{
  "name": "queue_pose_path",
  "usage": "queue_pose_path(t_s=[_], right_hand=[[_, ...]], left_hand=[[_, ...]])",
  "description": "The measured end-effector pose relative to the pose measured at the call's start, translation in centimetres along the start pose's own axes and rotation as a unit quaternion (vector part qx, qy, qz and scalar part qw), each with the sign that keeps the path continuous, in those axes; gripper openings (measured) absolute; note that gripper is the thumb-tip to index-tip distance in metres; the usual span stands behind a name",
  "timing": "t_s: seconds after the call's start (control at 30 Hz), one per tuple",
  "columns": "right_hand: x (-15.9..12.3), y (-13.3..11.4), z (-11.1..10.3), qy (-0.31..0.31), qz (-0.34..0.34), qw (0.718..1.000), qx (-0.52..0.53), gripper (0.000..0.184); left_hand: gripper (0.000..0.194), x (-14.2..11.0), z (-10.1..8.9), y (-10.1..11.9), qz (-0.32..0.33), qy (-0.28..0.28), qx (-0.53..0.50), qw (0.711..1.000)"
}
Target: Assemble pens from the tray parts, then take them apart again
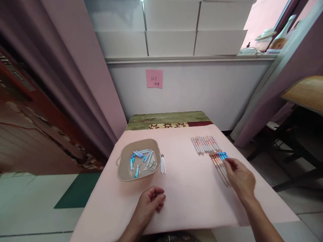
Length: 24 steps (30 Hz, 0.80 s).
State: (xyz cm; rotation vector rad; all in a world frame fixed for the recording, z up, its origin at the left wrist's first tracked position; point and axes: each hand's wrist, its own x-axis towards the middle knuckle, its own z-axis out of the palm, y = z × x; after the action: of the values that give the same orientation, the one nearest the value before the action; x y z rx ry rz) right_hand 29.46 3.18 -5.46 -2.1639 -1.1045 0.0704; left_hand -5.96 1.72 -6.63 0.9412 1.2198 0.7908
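My right hand (pixel 241 178) is over the right end of a row of pens (pixel 219 166) with brown and blue tops. Its thumb and fingers close on a blue-topped pen at that end, partly hidden by the hand. Just behind lies a second row of pale pens (pixel 205 144) with pinkish patterns. My left hand (pixel 151 200) rests near the table's front edge, fingers curled in, with nothing visible in it. Beyond it stands a beige basket (pixel 121 170) holding blue and lilac pen parts (pixel 140 154) and small clear-grey pieces (pixel 152 165).
A few thin white refills (pixel 163 164) with dark tips lie right of the basket. A pale pink cloth (pixel 186 205) covers the table. Behind, a pink note (pixel 154 79) is stuck on the wall. A dark chair (pixel 300 141) stands off to the right.
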Motion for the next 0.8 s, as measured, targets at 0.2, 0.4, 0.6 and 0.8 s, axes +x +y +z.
queue_pose_path(t_s=[0.2, 0.4, 0.6, 0.8], right_hand=[[-6.5, -11.6, 6.9, -0.292, -0.185, 0.930, 0.128, 0.018], [-8.2, -15.3, 11.5, -0.293, -0.194, 0.931, 0.096, 0.017], [-7.4, -13.1, 13.3, -0.203, -0.143, 0.944, 0.218, 0.038], [-7.9, -12.6, 13.6, -0.200, -0.148, 0.941, 0.228, 0.041]], left_hand=[[0.040, -0.3, 0.0, -0.3, 0.011, 0.005, 0.004, 1.000], [0.042, -1.7, -1.6, 0.3, 0.015, 0.058, 0.001, 0.998], [0.032, -1.6, -5.7, 4.2, 0.149, 0.217, 0.049, 0.964], [0.019, 0.6, -10.2, 10.6, 0.267, 0.329, 0.270, 0.865]])
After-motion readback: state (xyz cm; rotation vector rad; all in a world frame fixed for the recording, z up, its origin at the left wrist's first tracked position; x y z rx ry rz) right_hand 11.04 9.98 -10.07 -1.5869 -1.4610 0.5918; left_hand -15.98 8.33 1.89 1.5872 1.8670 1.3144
